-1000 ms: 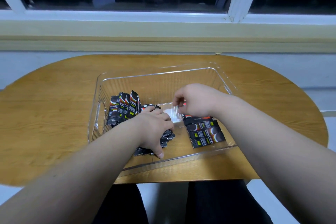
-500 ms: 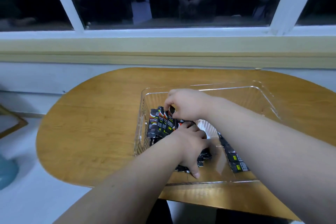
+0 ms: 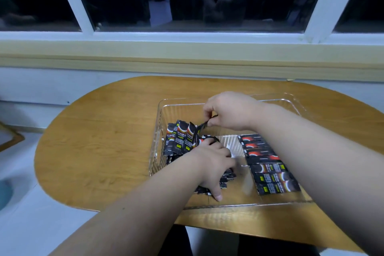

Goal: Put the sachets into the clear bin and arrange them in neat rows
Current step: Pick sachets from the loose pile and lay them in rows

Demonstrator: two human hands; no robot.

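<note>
Two hands in clear bin [image 3: 228,206]: right hand [image 3: 230,111] pinching one sachet [image 3: 202,125]; below it, left hand [image 3: 209,162] covering loose pile [image 3: 228,177], hold unclear.

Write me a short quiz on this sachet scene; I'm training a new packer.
1. True or false: the right hand pinches a sachet over the upright sachets at the left of the clear bin.
2. The flat row lies: A) at the bin's right; B) at its left; C) outside it.
3. Fill in: the left hand covers a sachet pile inside the ____.
Key: 1 true; 2 A; 3 bin.
</note>
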